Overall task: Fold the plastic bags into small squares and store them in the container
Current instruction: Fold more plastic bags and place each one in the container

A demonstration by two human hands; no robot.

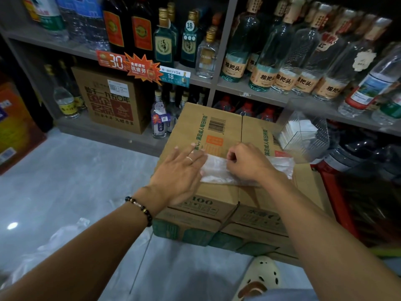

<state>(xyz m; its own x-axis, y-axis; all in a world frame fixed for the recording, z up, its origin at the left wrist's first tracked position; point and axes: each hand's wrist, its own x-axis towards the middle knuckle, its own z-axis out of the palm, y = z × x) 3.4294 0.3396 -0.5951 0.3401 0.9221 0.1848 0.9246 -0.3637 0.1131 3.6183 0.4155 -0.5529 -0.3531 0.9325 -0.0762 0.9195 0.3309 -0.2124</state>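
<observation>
Head view: folding is under way on the cardboard box (219, 135). The left hand (178, 170) presses flat, fingers straight, on the plastic bag (217, 170) at centre; the right hand (245, 161) pinches its edge. Next fold needs a firm crease. The clear container (308, 135) waits at two o'clock; loose bags (54, 242) lie at eight o'clock.

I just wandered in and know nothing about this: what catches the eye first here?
Two bare hands work a clear plastic bag on a cardboard box at centre: the left hand presses it flat, the right hand pinches its edge. Behind, shelves hold bottles; a clear container stands at right.
</observation>
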